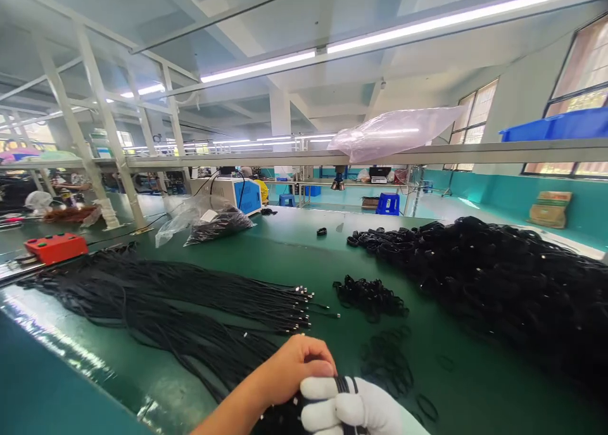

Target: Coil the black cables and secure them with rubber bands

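At the bottom centre my bare left hand (297,368) is closed, its fingertips hidden behind my right hand; what it grips does not show. Against it rests my right hand (351,406), in a white glove with black bands round the fingers; its fingers are curled, and what they hold is hidden. Dark cords with small pale specks (280,416) lie just below both hands. Long black cables (190,315) with metal tips stretch away to the left. Thin black rubber bands (387,359) are scattered right of the hands, below a small pile of black pieces (370,296).
A large heap of coiled black cables (498,283) covers the right of the green table (285,251). At the far left stands a red box with buttons (56,248). Behind are a plastic bag of dark items (218,223), a blue and white machine (244,194) and an overhead shelf (285,161).
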Demonstrator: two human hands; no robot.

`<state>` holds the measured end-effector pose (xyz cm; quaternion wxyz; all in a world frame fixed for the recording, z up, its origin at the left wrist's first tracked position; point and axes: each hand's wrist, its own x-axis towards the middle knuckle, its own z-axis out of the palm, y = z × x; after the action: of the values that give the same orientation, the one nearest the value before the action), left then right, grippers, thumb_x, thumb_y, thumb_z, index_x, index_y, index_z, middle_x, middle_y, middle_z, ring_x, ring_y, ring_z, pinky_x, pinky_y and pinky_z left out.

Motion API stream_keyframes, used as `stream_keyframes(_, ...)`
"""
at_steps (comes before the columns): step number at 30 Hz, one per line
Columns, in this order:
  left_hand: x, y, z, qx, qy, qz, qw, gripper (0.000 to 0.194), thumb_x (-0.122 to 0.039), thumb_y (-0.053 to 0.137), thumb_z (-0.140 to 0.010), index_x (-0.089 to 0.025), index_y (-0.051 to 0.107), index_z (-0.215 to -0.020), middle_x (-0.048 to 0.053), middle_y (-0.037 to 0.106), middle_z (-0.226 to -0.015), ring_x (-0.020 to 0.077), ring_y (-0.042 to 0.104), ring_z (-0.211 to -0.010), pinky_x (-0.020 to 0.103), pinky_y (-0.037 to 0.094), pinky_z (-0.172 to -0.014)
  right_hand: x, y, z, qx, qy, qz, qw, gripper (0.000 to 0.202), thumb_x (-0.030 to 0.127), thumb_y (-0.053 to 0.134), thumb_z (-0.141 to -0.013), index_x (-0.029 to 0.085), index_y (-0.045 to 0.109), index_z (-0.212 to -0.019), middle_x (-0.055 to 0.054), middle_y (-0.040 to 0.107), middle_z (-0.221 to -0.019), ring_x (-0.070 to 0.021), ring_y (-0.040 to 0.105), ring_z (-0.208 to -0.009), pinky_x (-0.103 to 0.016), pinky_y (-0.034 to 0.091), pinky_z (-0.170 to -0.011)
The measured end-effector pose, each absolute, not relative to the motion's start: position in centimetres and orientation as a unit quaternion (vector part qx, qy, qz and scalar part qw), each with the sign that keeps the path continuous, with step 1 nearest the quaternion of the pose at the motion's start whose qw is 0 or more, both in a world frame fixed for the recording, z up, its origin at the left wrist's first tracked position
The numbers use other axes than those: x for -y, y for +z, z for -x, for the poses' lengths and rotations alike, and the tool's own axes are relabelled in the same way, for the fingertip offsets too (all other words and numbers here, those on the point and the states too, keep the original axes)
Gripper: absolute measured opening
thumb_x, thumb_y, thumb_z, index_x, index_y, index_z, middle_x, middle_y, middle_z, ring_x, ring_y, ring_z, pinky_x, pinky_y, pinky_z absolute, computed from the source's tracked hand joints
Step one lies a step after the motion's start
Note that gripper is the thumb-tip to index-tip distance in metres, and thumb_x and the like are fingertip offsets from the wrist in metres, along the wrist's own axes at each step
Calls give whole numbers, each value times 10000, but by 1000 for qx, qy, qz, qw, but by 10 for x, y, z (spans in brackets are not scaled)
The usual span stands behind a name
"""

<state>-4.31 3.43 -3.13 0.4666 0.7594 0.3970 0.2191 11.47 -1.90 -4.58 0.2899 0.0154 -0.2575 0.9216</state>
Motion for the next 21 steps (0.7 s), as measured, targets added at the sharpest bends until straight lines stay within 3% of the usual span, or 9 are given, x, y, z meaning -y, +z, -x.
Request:
stream_keyframes(3, -34, -39, 43, -444, 222, -796, 345, 248, -236, 432, -841, -149, 653, -773, 32, 661, -778, 181, 574, -738, 266, 402, -676, 13, -35, -124, 228, 874, 13, 429, 364, 196, 790, -645, 118, 587, -937, 56, 497, -630, -50, 427, -514, -217, 406, -583)
stream_keyframes(5, -28, -43, 41, -502, 188, -823, 190, 262, -206, 396, -877, -187, 657, -861, 36, 681, -850, 206, 603, -785, 311, 399, -739, 6, -32, -136, 199, 833, 82, 509, 436, 220, 790, -662, 135, 606, -1048, -22, 657, -863, -112, 583, -709, -316, 471, -789)
stream_keyframes(7, -17, -48, 34, -538, 146, -829, 40, 290, -169, 358, -901, -218, 643, -902, 29, 683, -846, 208, 625, -766, 331, 397, -757, -2, -35, -148, 176, 799, 140, 558, 446, 235, 784, -676, 139, 616, -1078, -83, 654, -1105, -189, 611, -957, -389, 415, -960)
stream_keyframes(10, 4, -59, 19, -508, 143, -846, -78, 269, -103, 375, -868, -214, 612, -806, 17, 658, -739, 190, 620, -677, 305, 390, -691, -9, -43, -157, 181, 772, 167, 586, 419, 241, 754, -710, 128, 619, -1090, -118, 623, -1192, -251, 567, -1108, -423, 372, -1017)
stream_keyframes(13, 16, -62, 9, -434, 193, -869, -134, 188, -97, 458, -813, -205, 559, -698, -3, 619, -649, 168, 574, -574, 293, 350, -605, -8, -50, -151, 217, 756, 206, 582, 460, 269, 749, -716, 121, 594, -1123, -142, 633, -1168, -276, 601, -1055, -448, 399, -979)
stream_keyframes(16, 10, -47, 11, -348, 219, -894, -177, 143, -153, 572, -790, -196, 527, -661, -19, 600, -620, 160, 524, -544, 298, 326, -587, -2, -56, -141, 269, 744, 266, 551, 459, 247, 784, -671, 131, 605, -1078, -102, 695, -990, -222, 650, -882, -362, 464, -836)
stream_keyframes(19, -6, -17, 23, -252, 188, -932, -181, 222, -346, 678, -777, -192, 542, -693, -20, 607, -658, 165, 522, -621, 317, 357, -685, 4, -58, -135, 341, 792, 226, 453, 278, 244, 779, -674, 107, 646, -875, -54, 662, -776, -169, 611, -739, -301, 448, -703)
stream_keyframes(21, -17, 0, 30, -218, 165, -954, -124, 274, -441, 692, -758, -199, 569, -728, -24, 619, -695, 160, 533, -675, 321, 367, -765, 7, -60, -134, 355, 837, 159, 384, 294, 299, 773, -682, 80, 640, -828, -56, 618, -753, -148, 575, -693, -308, 433, -700)
